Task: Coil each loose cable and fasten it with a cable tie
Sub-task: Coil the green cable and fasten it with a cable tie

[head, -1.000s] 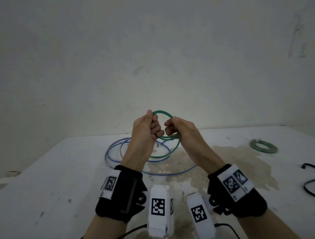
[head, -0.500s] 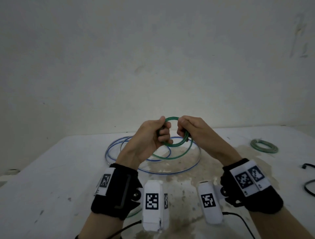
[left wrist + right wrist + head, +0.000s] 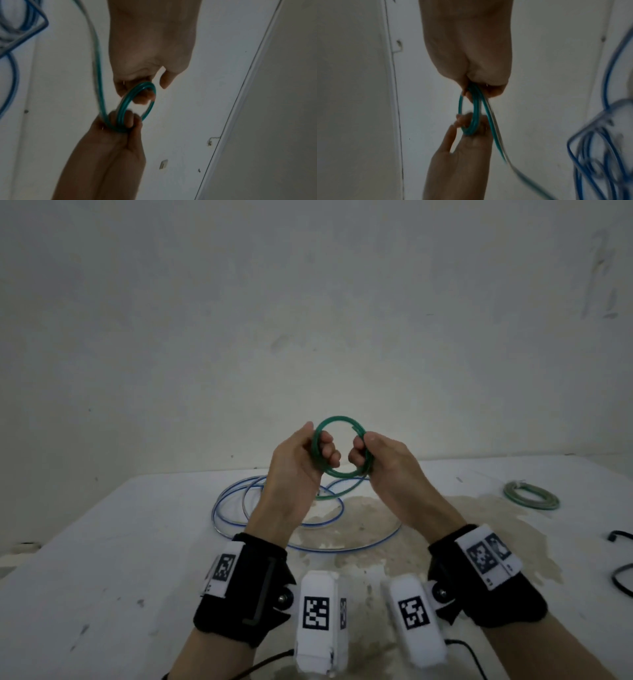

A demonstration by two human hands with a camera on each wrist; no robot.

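green cable point(image 3: 337, 446): small coil held up above tabletop point(image 3: 102, 542), tail trailing down | left hand point(image 3: 294, 463): grip curled round coil's left side | right hand point(image 3: 387, 463): grip curled round right side | blue cable point(image 3: 233, 508): loose on tabletop | second green coil point(image 3: 531, 495): far right

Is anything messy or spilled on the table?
Yes. A big brownish stain spreads over the white table, under the loose blue cable, like a dried spill. The green cable in both hands looks fine.
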